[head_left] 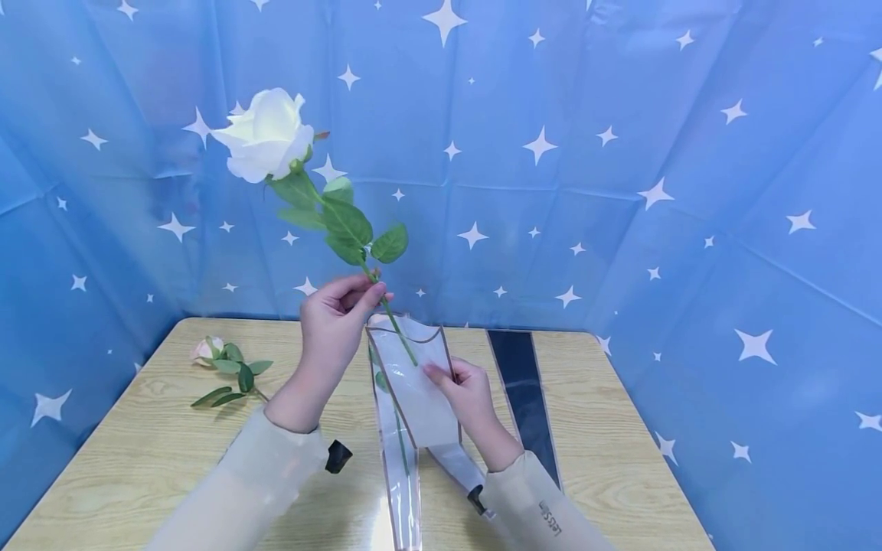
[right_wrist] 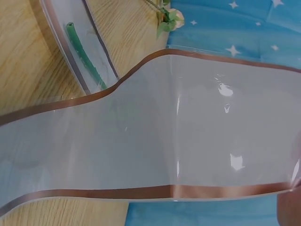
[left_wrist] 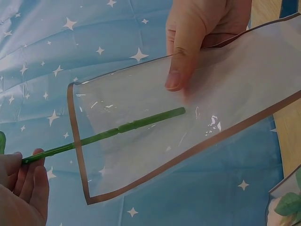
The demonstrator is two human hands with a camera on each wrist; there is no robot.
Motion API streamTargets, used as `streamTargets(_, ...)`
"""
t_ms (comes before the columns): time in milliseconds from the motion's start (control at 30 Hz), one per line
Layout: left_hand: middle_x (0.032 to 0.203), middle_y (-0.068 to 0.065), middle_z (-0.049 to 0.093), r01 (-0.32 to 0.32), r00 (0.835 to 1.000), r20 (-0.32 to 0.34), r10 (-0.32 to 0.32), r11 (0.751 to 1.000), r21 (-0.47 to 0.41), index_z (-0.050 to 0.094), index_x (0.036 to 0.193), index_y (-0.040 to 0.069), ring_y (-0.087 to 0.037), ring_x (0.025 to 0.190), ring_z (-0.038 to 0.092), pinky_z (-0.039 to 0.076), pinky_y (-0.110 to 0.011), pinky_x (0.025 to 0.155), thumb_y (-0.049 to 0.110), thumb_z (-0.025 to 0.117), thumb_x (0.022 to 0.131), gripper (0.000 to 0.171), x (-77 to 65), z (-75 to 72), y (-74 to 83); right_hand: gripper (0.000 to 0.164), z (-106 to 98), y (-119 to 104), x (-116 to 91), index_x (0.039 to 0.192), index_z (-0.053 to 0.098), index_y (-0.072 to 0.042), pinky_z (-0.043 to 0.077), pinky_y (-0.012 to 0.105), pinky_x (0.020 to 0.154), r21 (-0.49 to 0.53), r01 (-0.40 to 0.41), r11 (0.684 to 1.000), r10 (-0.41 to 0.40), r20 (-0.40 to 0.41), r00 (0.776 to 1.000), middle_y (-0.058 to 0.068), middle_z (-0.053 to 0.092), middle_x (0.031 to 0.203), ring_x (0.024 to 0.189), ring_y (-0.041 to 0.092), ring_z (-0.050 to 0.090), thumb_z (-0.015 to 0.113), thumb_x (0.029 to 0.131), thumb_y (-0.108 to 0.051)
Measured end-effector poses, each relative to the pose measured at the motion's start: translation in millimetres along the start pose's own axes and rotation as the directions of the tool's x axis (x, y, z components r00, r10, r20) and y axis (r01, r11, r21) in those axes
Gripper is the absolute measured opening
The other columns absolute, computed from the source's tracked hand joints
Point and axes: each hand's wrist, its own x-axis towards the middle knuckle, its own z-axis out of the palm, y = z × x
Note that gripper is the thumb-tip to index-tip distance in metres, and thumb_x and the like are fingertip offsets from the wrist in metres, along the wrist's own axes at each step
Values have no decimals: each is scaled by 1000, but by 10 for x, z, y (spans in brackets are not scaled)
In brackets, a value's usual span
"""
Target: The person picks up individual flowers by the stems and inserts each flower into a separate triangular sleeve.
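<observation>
My left hand point(head_left: 334, 321) pinches the green stem of a white rose point(head_left: 265, 138) just below its leaves. The bloom is tilted up to the left, in front of the curtain. The cut end of the stem point(left_wrist: 150, 121) shows through the clear film of a flower sleeve point(left_wrist: 225, 99), past its brown-edged mouth. My right hand point(head_left: 475, 398) grips that sleeve by its right edge, thumb on the front and fingers behind. In the right wrist view the sleeve point(right_wrist: 117, 150) spans the picture, with only a bit of the hand at the right edge.
Another rose in a narrow clear sleeve point(head_left: 400, 505) lies on the wooden table point(head_left: 606, 459), partly behind the held sleeve. A pale pink rose point(head_left: 208, 350) lies at the left. To the right is a flat dark sleeve point(head_left: 520, 390). A blue starred curtain point(head_left: 586, 191) surrounds the table.
</observation>
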Motion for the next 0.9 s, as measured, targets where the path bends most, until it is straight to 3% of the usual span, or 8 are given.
streamTargets(100, 85, -23, 71, 26, 1000, 16, -26, 999, 43, 71, 94, -4, -7, 71, 70, 57, -22, 66, 11, 73, 83, 18, -8, 10, 14, 20, 5, 13, 0, 77, 69, 7, 35, 19, 51, 9, -1, 1000, 1, 3, 1000, 17, 58, 60, 55, 8, 46, 71, 84, -12)
streamTargets(400, 83, -18, 72, 29, 995, 86, -41, 990, 135, 72, 91, -1, -14, 71, 71, 55, -19, 64, 15, 74, 82, 19, -27, 29, -3, 20, 26, 2, -17, 77, 68, 9, 35, 18, 50, 28, 24, 999, -24, 2, 1000, -2, 50, 54, 54, 6, 43, 71, 84, -10)
streamTargets(700, 85, -14, 73, 85, 986, 129, -107, 983, 165, 73, 94, 3, -8, 72, 70, 56, -21, 69, 18, 75, 82, 20, -64, 53, -14, 17, 42, 10, -15, 85, 69, 9, 42, 20, 54, 55, 21, 998, -21, 6, 1000, 23, 64, 72, 59, 9, 51, 70, 85, -8)
streamTargets(900, 85, -9, 73, 101, 983, 123, -135, 963, 250, 69, 100, 7, -6, 71, 67, 55, -23, 67, 25, 78, 78, 29, -57, 51, -10, 16, 59, -4, -15, 86, 69, 11, 41, 18, 54, 58, 46, 997, -45, -5, 999, 18, 65, 71, 58, 5, 48, 69, 85, -5)
